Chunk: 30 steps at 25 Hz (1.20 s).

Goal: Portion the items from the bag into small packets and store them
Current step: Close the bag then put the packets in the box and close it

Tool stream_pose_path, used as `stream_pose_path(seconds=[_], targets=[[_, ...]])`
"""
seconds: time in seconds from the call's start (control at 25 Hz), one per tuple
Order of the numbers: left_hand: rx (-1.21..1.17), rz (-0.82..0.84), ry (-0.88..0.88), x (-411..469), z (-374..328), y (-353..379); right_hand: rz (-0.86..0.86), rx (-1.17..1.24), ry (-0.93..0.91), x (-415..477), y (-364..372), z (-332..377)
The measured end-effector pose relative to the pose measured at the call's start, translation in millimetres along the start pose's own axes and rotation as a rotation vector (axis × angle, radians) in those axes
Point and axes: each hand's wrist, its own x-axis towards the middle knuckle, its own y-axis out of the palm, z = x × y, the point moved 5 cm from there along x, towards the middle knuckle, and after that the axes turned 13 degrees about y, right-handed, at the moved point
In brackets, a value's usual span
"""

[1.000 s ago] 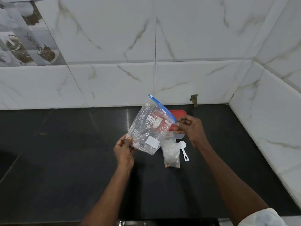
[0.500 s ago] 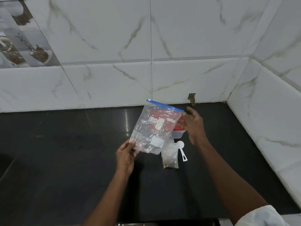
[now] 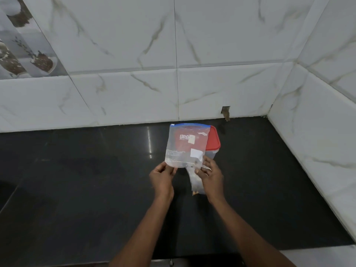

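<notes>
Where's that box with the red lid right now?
In the head view, the box sits on the black counter right of centre, near the back wall, partly hidden behind the held-up zip bag.

Clear plastic zip bag (image 3: 185, 145) with blue seal strip: thin, glossy film, lightly creased, with a red printed panel and matt white labels.

Translucent plastic container (image 3: 213, 142) behind the bag: smooth red plastic lid, dull sheen.

Small clear plastic packet (image 3: 195, 183) below the bag: crinkled film.

Black stone countertop (image 3: 77, 180) under the bag: polished, reflective.

White marble-patterned wall tiles (image 3: 221, 45) behind the bag: smooth, glossy.
</notes>
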Motion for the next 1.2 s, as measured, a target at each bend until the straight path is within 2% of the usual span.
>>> stream_pose_path(seconds=[0.2,0.32,0.4,0.48,0.56,0.6,0.84,0.96,1.04,1.2], targets=[[0.599,-0.056,0.322,-4,-18,-4,-0.342,-0.204,-0.252,-8,-5,21],[0.673,-0.141,0.406,16,-25,-26,-0.515,-0.164,-0.285,-1,-28,33],[0.499,-0.059,0.287,28,-22,-37,-0.5,-0.128,-0.226,13,-45,30],[0.36,0.205,0.134,22,-14,-22,-0.419,-0.148,-0.205,18,-47,27],[0.373,0.433,0.136,10,-6,-1,-0.386,-0.145,-0.22,12,-40,26],[0.397,0.486,0.179,5,-2,6,-0.377,-0.125,-0.217,9,-36,26],[0.343,0.504,0.248,-5,-2,13,-0.392,-0.052,-0.148,8,-38,28],[0.351,0.365,0.293,0,-2,5,-0.374,-0.097,-0.173,7,-36,30],[0.437,0.278,0.342,2,-7,7,-0.38,-0.129,-0.199,3,-32,32],[0.64,0.25,0.433,1,-17,3,-0.356,-0.182,-0.241,6,-27,29]])
